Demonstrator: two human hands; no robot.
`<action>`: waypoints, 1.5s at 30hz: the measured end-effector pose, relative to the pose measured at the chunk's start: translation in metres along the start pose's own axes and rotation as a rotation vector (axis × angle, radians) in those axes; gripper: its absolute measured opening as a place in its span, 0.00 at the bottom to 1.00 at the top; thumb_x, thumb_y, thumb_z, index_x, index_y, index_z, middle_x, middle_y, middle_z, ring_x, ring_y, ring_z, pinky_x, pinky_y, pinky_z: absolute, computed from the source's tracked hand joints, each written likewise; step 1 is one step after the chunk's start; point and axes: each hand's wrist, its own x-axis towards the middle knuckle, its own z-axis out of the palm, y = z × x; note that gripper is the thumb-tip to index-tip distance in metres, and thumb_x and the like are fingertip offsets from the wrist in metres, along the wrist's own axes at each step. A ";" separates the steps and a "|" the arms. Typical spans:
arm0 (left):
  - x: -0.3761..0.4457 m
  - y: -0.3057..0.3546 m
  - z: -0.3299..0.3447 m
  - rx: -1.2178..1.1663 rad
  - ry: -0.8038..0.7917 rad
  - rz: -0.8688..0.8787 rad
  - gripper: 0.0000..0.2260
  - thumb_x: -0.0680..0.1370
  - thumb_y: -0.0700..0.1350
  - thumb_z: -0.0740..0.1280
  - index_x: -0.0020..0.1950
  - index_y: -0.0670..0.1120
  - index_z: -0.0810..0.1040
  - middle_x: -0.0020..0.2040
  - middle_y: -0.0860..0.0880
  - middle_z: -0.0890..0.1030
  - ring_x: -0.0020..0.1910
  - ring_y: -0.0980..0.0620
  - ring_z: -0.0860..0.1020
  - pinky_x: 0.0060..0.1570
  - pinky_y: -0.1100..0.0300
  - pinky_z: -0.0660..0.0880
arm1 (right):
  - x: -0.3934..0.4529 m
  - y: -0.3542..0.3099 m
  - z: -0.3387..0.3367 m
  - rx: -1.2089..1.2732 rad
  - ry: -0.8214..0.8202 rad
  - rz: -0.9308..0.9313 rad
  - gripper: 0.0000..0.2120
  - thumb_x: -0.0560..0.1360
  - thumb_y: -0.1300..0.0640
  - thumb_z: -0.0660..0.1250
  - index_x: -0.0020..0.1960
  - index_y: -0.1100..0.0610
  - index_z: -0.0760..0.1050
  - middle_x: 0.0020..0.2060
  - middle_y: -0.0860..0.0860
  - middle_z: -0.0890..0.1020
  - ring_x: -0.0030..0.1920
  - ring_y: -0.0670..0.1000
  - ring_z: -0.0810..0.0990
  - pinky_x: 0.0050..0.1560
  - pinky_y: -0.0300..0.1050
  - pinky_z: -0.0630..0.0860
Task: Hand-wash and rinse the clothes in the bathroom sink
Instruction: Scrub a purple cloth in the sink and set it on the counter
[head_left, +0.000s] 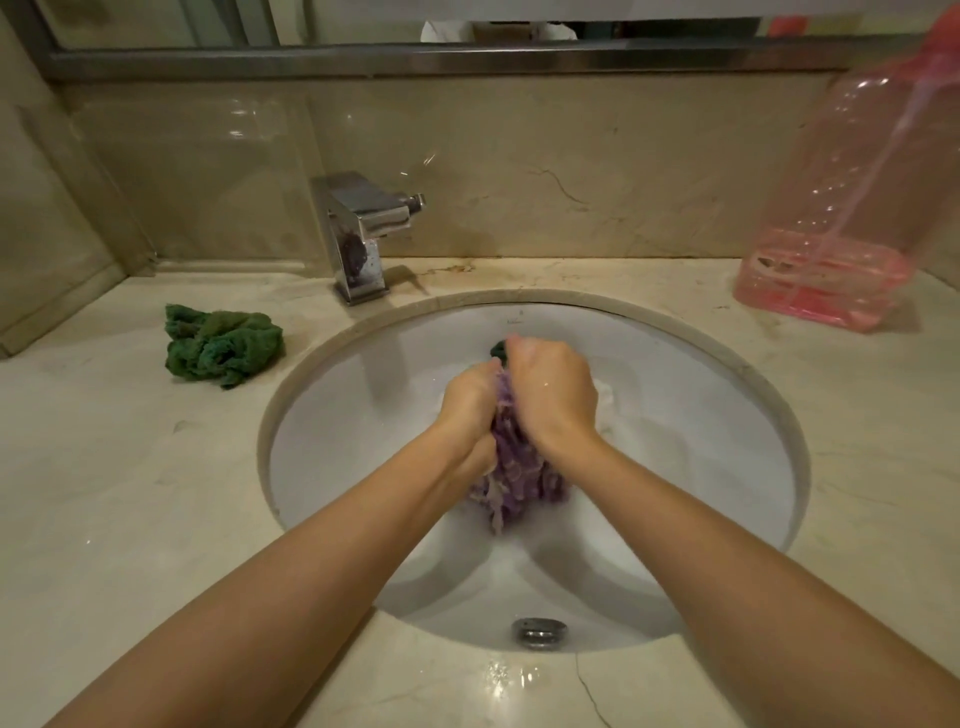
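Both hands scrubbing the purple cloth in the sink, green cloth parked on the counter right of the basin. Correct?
One error: the green cloth lies on the counter left of the basin, near the faucet, as the head view shows. The rest holds: left hand and right hand both grip the purple cloth in the sink.

Pink plastic jug (841, 208) on marble counter (104, 493), far right.

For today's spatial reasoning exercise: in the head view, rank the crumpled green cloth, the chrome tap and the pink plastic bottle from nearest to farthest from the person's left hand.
1. Chrome tap: behind the left hand, at the sink's back edge.
2. Crumpled green cloth: on the counter, left of the sink.
3. Pink plastic bottle: far right, against the wall.
Tap and cloth are nearly tied.
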 end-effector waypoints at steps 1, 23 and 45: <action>-0.002 0.003 0.003 -0.037 0.041 -0.006 0.16 0.83 0.38 0.55 0.37 0.43 0.73 0.32 0.48 0.77 0.37 0.51 0.76 0.41 0.58 0.73 | -0.006 -0.001 0.002 -0.003 -0.015 -0.064 0.19 0.81 0.55 0.55 0.32 0.57 0.70 0.35 0.57 0.78 0.40 0.60 0.74 0.39 0.49 0.69; 0.005 0.009 -0.014 0.069 -0.067 -0.073 0.17 0.82 0.51 0.61 0.56 0.39 0.80 0.43 0.39 0.85 0.36 0.45 0.84 0.36 0.55 0.81 | 0.022 0.025 -0.020 0.005 -0.017 0.021 0.25 0.83 0.50 0.55 0.27 0.53 0.66 0.26 0.50 0.71 0.33 0.52 0.70 0.38 0.46 0.61; 0.022 0.012 -0.021 0.557 -0.052 0.488 0.13 0.81 0.53 0.63 0.46 0.45 0.79 0.42 0.47 0.82 0.45 0.49 0.81 0.55 0.48 0.77 | 0.022 0.034 -0.017 0.589 -0.246 0.175 0.16 0.81 0.48 0.59 0.55 0.57 0.80 0.50 0.54 0.84 0.52 0.52 0.82 0.57 0.47 0.76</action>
